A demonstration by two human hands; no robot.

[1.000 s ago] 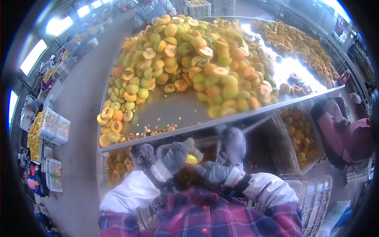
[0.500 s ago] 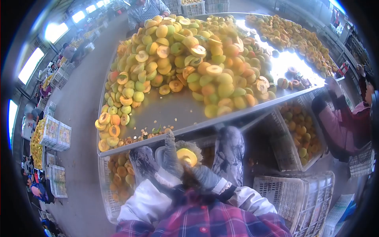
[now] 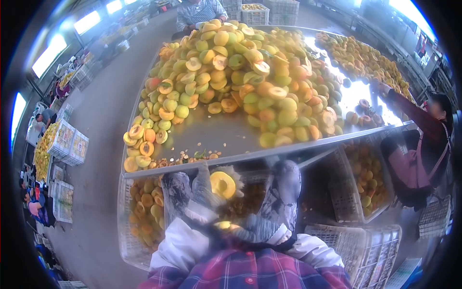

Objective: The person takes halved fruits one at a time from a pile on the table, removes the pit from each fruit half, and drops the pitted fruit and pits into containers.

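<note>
My left hand (image 3: 204,190), in a grey glove, holds a peach half (image 3: 223,184) just below the table's near edge. The half's cut face points up and shows the hollow of the pit. Closer to my body, my right hand (image 3: 257,228), also gloved, is closed on another yellow peach piece (image 3: 226,225). Its fingers are partly blurred, and whether it holds a tool as well cannot be made out. Beyond my hands, a large heap of peaches (image 3: 221,67), many halved, lies on the metal table (image 3: 202,137).
Beneath the table, crates of peach halves stand at left (image 3: 126,226) and right (image 3: 344,185). A stacked crate (image 3: 353,250) sits by my right side. Pits and scraps (image 3: 192,156) lie along the table's edge. One co-worker (image 3: 423,139) sits at right, another (image 3: 199,14) at the far end.
My hands have moved apart: the right has drawn down towards my body with a peach piece, while the left keeps its half. The co-worker at right now reaches over the table. My view has shifted.
</note>
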